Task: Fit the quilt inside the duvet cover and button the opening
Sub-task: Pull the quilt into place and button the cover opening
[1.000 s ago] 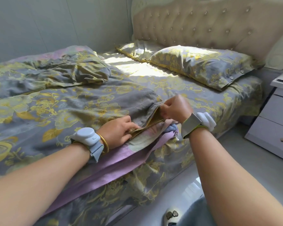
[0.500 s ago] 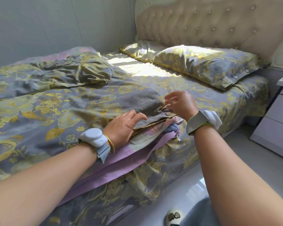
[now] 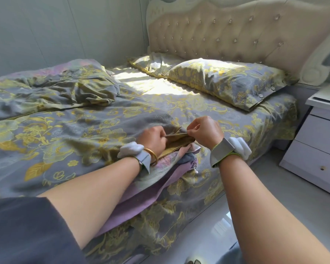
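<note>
**Both hands on the open hem, working at the bed's near edge**

My left hand [image 3: 153, 139] and right hand [image 3: 205, 130] face each other across the opening [image 3: 177, 142] of the duvet cover [image 3: 69, 134], which lies spread over the bed [image 3: 271, 119] with its open edge toward me. That edge runs roughly left to right between my hands and then on along the bedside toward my left elbow. My left fingers are tucked in at the gap, closed on the upper flap from the left. My right fingers [image 3: 191, 132] are pinched tight on the same flap's rim from the right, just beside the left ones, so the cloth is drawn taut between the two grips. Whether a button sits in that pinch I cannot tell; it is too small to see.

The quilt [image 3: 141, 199], lilac with a floral face, still pokes out below the flap and hangs over the bedside, so I judge it not fully tucked in here.

The next move turns on the two layers of the hem: the upper flap is in my fingers, the lower one lies just beneath and toward me. My right hand is nearer the corner end, and my left is nearer the long unfastened stretch.
</note>
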`<state>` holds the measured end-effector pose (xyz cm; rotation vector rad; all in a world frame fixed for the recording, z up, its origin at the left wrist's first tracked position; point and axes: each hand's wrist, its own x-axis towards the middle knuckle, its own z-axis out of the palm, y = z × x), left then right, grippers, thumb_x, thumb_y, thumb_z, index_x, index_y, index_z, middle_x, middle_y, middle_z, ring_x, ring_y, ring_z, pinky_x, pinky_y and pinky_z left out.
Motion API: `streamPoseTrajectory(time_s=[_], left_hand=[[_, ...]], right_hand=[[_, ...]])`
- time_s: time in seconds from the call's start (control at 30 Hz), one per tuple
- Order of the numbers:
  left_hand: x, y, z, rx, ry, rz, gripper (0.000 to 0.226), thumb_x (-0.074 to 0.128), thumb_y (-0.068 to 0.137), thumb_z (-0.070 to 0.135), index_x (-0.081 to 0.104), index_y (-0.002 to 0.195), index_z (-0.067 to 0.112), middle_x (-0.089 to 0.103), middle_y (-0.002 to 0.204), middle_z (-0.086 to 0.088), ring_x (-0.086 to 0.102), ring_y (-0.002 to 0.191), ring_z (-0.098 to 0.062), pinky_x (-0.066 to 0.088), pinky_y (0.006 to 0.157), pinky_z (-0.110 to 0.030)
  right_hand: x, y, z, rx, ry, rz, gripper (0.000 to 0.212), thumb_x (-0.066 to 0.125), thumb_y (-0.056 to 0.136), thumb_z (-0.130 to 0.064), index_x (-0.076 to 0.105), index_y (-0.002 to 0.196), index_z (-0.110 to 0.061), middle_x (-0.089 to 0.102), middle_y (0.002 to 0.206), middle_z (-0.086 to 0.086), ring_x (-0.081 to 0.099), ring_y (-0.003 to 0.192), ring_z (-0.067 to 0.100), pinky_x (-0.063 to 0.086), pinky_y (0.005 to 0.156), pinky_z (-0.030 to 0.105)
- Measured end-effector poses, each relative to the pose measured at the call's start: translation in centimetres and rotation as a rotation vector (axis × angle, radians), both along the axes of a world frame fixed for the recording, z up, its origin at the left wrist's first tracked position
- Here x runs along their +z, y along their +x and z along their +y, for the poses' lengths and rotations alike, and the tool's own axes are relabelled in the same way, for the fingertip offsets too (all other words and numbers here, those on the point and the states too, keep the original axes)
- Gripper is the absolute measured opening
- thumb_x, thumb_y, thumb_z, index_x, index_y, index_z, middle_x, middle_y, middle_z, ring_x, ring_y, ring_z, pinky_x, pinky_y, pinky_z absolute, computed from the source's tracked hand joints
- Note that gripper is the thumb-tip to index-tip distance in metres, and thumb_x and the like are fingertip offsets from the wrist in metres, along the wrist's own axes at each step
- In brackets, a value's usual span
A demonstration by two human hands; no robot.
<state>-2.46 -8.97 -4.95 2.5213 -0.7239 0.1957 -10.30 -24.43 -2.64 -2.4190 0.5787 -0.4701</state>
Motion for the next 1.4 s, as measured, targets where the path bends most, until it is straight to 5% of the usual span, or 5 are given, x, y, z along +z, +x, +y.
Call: streamPoseTrajectory(time_s=[0.2, 0.37, 0.73, 1.1, 1.4], left_hand=[[-0.1, 2.5, 0.8, 0.207, -0.334, 0.317, 0.004, 0.065, 0.082, 0.015, 0.068, 0.083, 0.018, 0.065, 0.083, -0.001, 0.064, 0.089, -0.024, 0.041, 0.073, -0.023], [-0.6, 3.0, 0.9, 0.245, -0.393, 0.324, 0.006, 0.063, 0.082, 0.015, 0.061, 0.085, 0.021, 0.064, 0.086, -0.001, 0.061, 0.086, -0.022, 0.043, 0.074, -0.026], [0.2, 2.6, 2.7, 0.048, -0.278, 0.151, 0.044, 0.041, 0.088, -0.002, 0.07, 0.067, 0.024, 0.062, 0.067, 0.003, 0.053, 0.058, -0.017, 0.041, 0.058, -0.023], [0.2, 0.7, 0.0, -0.333, 0.375, -0.151, 0.056, 0.045, 0.088, 0.006, 0.044, 0.139, 0.031, 0.031, 0.143, -0.002, 0.034, 0.125, -0.029, 0.035, 0.106, -0.043], [1.8, 1.2, -1.2, -0.12, 0.039, 0.103, 0.046, 0.046, 0.088, 0.014, 0.049, 0.134, 0.016, 0.042, 0.135, -0.009, 0.042, 0.125, -0.03, 0.035, 0.107, -0.043]], right_hand=[[-0.8, 0.9, -0.3, -0.074, -0.067, 0.209, 0.017, 0.057, 0.084, -0.013, 0.063, 0.068, -0.011, 0.052, 0.062, 0.007, 0.054, 0.071, 0.031, 0.042, 0.058, 0.028], [-1.0, 1.5, 0.2, 0.087, -0.126, 0.408, 0.025, 0.054, 0.09, -0.01, 0.068, 0.11, -0.006, 0.066, 0.113, 0.013, 0.063, 0.104, 0.033, 0.05, 0.084, 0.036], [-0.4, 0.8, 0.9, 0.167, -0.187, 0.472, 0.034, 0.046, 0.094, -0.002, 0.063, 0.123, 0.001, 0.058, 0.129, 0.019, 0.056, 0.119, 0.034, 0.047, 0.094, 0.037], [-0.2, 0.8, 0.2, 0.245, -0.32, 0.49, 0.03, 0.054, 0.091, -0.01, 0.069, 0.116, -0.005, 0.066, 0.119, 0.016, 0.063, 0.105, 0.031, 0.049, 0.088, 0.035], [0.1, 0.4, -0.8, 0.106, -0.09, 0.258, 0.018, 0.065, 0.081, -0.012, 0.077, 0.093, -0.018, 0.072, 0.095, 0.007, 0.064, 0.089, 0.024, 0.046, 0.068, 0.03]])
